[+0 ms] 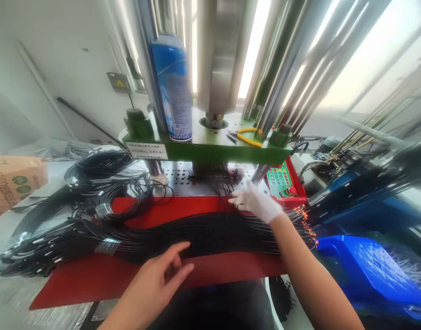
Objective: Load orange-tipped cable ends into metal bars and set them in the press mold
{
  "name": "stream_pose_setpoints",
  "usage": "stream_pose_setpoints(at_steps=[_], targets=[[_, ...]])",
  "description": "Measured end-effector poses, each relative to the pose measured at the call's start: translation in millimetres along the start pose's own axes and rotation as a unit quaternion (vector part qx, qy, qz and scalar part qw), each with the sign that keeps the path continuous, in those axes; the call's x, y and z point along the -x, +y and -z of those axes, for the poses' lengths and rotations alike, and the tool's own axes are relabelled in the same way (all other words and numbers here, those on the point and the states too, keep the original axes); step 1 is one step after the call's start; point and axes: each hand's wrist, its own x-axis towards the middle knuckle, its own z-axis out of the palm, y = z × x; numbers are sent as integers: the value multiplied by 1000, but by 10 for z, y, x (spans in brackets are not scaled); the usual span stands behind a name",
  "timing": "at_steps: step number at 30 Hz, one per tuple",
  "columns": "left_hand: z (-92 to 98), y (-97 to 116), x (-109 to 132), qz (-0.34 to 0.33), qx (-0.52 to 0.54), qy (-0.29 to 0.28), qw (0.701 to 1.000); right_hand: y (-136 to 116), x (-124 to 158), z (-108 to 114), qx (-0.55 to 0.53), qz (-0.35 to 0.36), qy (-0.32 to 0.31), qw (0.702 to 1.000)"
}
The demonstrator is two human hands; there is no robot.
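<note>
My bare left hand (162, 279) is over the front edge of the red work surface (210, 270), thumb and index finger apart, with nothing between them. Just beyond its fingertips lies a long bundle of black cables (210, 233), with orange tips (309, 229) at the right end. My right hand (254, 201), in a white glove, reaches over the bundle to the perforated metal plate (177, 178) of the press. Its fingers look spread and are slightly blurred, close to thin black cables (226, 176) on the plate; I cannot make out any contact.
A green press platform (203, 151) carries a blue spray can (174, 87) and yellow-handled pliers (249, 136). Coiled cables (100, 169) lie left. A red-framed control panel (281, 178) and blue bin (361, 270) stand right. Upright steel columns (282, 68) flank the press.
</note>
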Motion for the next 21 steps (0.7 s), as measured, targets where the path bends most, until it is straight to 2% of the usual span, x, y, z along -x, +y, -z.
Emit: stream_pose_setpoints(at_steps=[2,4,7,10,12,15,18,21], targets=[[-62,48,-86,-7,-16,43,999,123,-264,-134,-43,-36,-36,998],[-152,40,-134,-5,-38,54,998,193,-364,-303,-117,-24,-64,991],[-262,-16,-162,-11,-105,57,993,94,-283,-511,-197,53,-47,978],[-244,-53,-221,-44,-199,106,973,-203,-130,-632,-227,150,5,962],[-150,-46,-300,-68,-241,147,957,-405,-72,-695,-221,201,29,954],[51,19,-448,-108,-269,172,941,-604,-66,-776,-185,223,48,956],[269,112,-593,-145,-323,181,918,-676,-103,-790,-199,238,41,950],[566,159,-746,-180,-403,194,876,-648,-125,-687,-186,253,24,949]])
